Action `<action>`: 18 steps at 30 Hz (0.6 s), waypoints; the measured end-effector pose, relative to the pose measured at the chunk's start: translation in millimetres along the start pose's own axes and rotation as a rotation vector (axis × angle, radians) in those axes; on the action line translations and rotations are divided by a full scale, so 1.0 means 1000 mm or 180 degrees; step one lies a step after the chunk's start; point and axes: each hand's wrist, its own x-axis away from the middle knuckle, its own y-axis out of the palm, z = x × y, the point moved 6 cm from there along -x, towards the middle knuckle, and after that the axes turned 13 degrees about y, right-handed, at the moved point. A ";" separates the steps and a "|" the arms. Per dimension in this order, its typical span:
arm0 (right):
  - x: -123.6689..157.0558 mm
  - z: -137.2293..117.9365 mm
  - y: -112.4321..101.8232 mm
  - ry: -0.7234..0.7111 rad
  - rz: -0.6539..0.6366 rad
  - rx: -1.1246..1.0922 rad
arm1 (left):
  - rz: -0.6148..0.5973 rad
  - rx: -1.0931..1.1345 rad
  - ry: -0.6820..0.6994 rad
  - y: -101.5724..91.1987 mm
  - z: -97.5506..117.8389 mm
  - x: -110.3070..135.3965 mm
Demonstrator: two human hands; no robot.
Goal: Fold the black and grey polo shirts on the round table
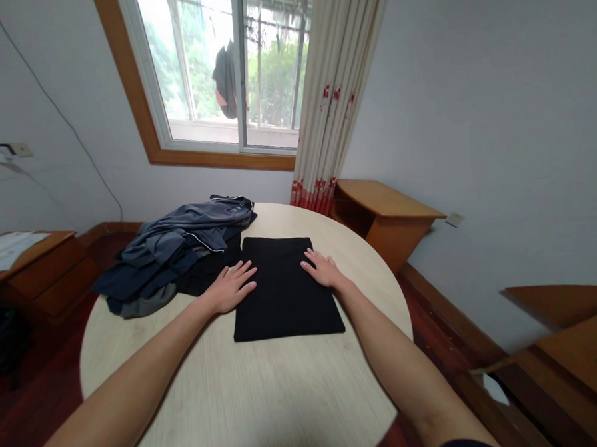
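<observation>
A black folded piece of clothing (pixel 286 297) lies flat on the round table (pixel 267 398), its outline a neat near-rectangle. At its left edge rests my left hand (pixel 229 287), fingers spread and tips on the fabric. My right hand (pixel 323 269) lies on the right edge, also with its fingers stretched out. Neither hand grips the cloth. Just left of the folded garment is a loose heap of clothes (pixel 179 233), grey-blue on top with white piping, darker pieces underneath.
Beyond the table stand a low wooden cabinet (pixel 387 202) and a long curtain (pixel 341 81) beside the window (pixel 200 68). On the left is a wooden drawer unit (pixel 46 277) with papers on it. More wooden furniture (pixel 576 362) is at the lower right.
</observation>
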 end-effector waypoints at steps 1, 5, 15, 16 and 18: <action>0.000 0.004 -0.003 0.0053 0.0080 -0.0033 | -0.0041 -0.0016 -0.0075 0.000 0.000 0.003; 0.004 0.024 -0.017 0.0022 0.0272 -0.0293 | -0.0292 -0.0035 -0.0267 -0.005 0.006 0.021; 0.032 0.040 -0.030 -0.0531 -0.0697 -0.0518 | -0.0308 0.0051 0.0415 -0.033 0.022 0.037; 0.034 0.039 -0.030 -0.0543 -0.0801 -0.0467 | -0.0248 0.0051 0.0504 -0.034 0.024 0.035; 0.036 0.039 -0.027 -0.0539 -0.0983 -0.0294 | -0.0136 0.0044 0.0679 -0.035 0.027 0.031</action>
